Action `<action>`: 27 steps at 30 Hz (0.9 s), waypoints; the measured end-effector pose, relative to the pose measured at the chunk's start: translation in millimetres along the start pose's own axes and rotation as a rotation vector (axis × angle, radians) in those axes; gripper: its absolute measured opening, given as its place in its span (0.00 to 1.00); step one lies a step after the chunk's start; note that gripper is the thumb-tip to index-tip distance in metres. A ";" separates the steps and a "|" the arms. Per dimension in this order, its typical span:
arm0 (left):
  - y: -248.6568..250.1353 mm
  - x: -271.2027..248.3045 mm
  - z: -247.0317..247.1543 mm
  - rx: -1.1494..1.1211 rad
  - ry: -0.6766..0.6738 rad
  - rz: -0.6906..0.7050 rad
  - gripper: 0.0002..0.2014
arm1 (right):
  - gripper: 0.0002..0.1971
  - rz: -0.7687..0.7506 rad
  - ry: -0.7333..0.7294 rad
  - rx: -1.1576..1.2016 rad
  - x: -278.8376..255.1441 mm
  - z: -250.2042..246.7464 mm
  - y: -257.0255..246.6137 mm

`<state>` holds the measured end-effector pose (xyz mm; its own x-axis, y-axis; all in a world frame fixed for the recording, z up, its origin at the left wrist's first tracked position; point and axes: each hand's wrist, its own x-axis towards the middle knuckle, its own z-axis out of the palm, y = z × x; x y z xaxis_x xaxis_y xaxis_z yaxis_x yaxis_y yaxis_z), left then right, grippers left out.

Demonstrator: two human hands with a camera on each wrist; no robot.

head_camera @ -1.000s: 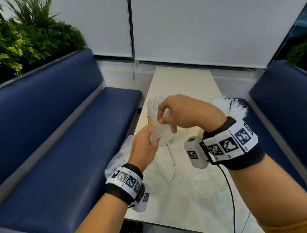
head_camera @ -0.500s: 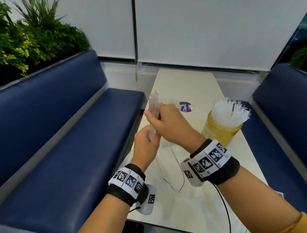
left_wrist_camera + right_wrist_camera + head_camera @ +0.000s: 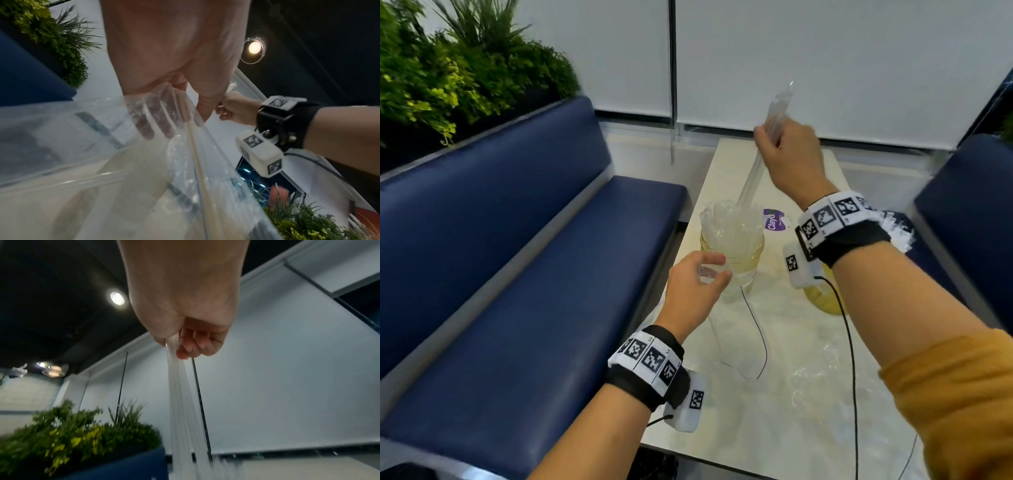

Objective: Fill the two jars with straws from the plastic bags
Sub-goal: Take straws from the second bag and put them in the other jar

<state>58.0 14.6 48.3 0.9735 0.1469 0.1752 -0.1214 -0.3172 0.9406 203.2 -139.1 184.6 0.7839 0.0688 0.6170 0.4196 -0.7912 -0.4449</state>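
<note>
My right hand [image 3: 774, 137] is raised above the table and grips a bundle of clear straws [image 3: 753, 168]. In the right wrist view the same hand [image 3: 176, 342] has its fingers curled round the straws [image 3: 180, 394]. The bundle slants down, its lower ends reaching the straws that fill the left jar [image 3: 732, 250]. My left hand [image 3: 717, 269] is just in front of that jar and pinches the mouth of a clear plastic bag [image 3: 722, 335] that hangs down. The left wrist view shows the hand [image 3: 179, 116] holding the bag [image 3: 102, 146]. The second jar [image 3: 822, 301], full of straws [image 3: 900, 233], is mostly hidden behind my right wrist.
A narrow pale table [image 3: 774, 411] stands between two blue benches [image 3: 517, 291], the other bench [image 3: 969, 212] on the right. Crumpled clear plastic [image 3: 822, 373] lies on the table near me. A purple label [image 3: 774, 219] lies beyond the left jar. Plants [image 3: 448, 75] are behind the left bench.
My right hand has drawn the straw bundle up out of the bag and carried it up and right over the left jar. My left hand keeps hold of the bag.
</note>
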 end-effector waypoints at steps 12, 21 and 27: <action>3.4 1.4 -15.7 -0.051 -0.032 0.034 0.18 | 0.21 0.250 -0.408 -0.109 -51.1 78.6 53.9; 9.6 4.6 -18.1 -0.019 -0.083 0.069 0.22 | 0.23 -0.184 -0.289 -0.187 -40.2 79.3 47.0; 14.6 3.4 -17.7 0.032 -0.194 0.121 0.31 | 0.27 -0.095 -0.365 -0.263 -70.1 78.1 58.1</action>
<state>56.1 27.1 67.7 0.9716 -0.0764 0.2239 -0.2363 -0.3516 0.9058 208.4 -142.5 64.8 0.8771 0.3212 0.3571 0.4044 -0.8950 -0.1881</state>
